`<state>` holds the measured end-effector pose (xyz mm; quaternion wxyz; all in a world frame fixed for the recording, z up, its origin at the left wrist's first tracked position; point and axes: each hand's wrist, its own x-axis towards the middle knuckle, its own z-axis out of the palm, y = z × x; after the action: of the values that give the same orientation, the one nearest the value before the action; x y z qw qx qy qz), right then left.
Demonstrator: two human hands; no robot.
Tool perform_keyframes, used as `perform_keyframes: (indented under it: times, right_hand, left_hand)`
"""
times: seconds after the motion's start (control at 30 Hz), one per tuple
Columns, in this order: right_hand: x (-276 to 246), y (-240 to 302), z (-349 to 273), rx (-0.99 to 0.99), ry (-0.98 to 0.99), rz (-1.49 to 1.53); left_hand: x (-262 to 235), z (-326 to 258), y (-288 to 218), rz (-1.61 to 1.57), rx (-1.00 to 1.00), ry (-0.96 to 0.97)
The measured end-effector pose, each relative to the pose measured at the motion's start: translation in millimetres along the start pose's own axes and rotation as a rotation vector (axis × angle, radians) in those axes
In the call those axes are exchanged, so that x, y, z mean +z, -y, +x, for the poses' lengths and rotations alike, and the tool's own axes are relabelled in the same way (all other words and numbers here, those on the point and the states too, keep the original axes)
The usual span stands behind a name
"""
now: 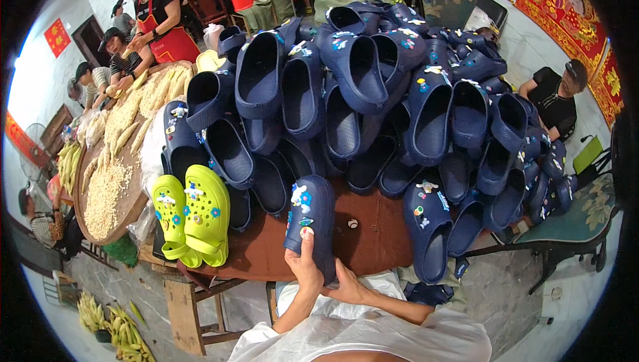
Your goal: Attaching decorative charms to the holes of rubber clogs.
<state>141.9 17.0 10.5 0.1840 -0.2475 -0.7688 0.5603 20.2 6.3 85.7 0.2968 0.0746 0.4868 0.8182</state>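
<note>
A navy clog point(318, 209) is held in front of me at the near edge of the brown-covered table, its toe pointing away. Flower and other coloured charms decorate its upper. My left hand point(305, 270) grips its near left side, the thumb lying against the upper. At the heel, my right hand point(346, 286) is closed on the clog too; some of its fingers are hidden. A small round white charm point(353, 223) lies on the brown cloth point(363, 255) to the right. Left of the held clog stands a pair of lime-green clogs point(208, 214) with charms.
A high pile of navy clogs point(303, 95) covers the table's far side, with one charmed navy clog point(429, 229) at the near right. On the left, a round tray point(81, 192) bears corn kernels and cobs. Several people sit or stand around; chairs are at the right.
</note>
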Motion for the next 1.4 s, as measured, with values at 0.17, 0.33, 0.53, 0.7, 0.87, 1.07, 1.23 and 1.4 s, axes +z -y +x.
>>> perform_keyframes:
  times: [0.17, 0.33, 0.53, 0.7, 0.87, 1.07, 1.23, 1.4]
  right_hand:
    - [-10, 1, -1, 0.037, -0.013, -0.131]
    - [-11, -2, 4, 0.052, -0.206, 0.205]
    - [-2, -21, -3, 0.065, -0.41, 0.396]
    - [-13, -33, -14, 0.114, -0.531, 0.431]
    - [-26, -38, -25, 0.08, -0.608, 0.315]
    - [-38, -27, -40, 0.148, -0.639, 0.437]
    - [-26, -12, -53, 0.184, -0.741, 0.441]
    - [-15, -9, -39, 0.122, -0.905, 0.565]
  left_hand:
    - [15, -6, -4, 0.01, 0.06, -0.039]
    - [15, -8, -3, 0.213, 0.053, 0.202]
    - [5, -14, 6, 0.568, 0.231, 0.486]
    - [-12, -19, 11, 0.628, 0.386, 0.481]
    - [-23, 5, 33, 0.705, 0.326, 0.463]
    - [-16, 28, 65, 0.83, 0.216, 0.533]
    - [2, 46, 90, 0.998, 0.389, 0.699]
    - [2, 52, 106, 1.129, 0.494, 0.778]
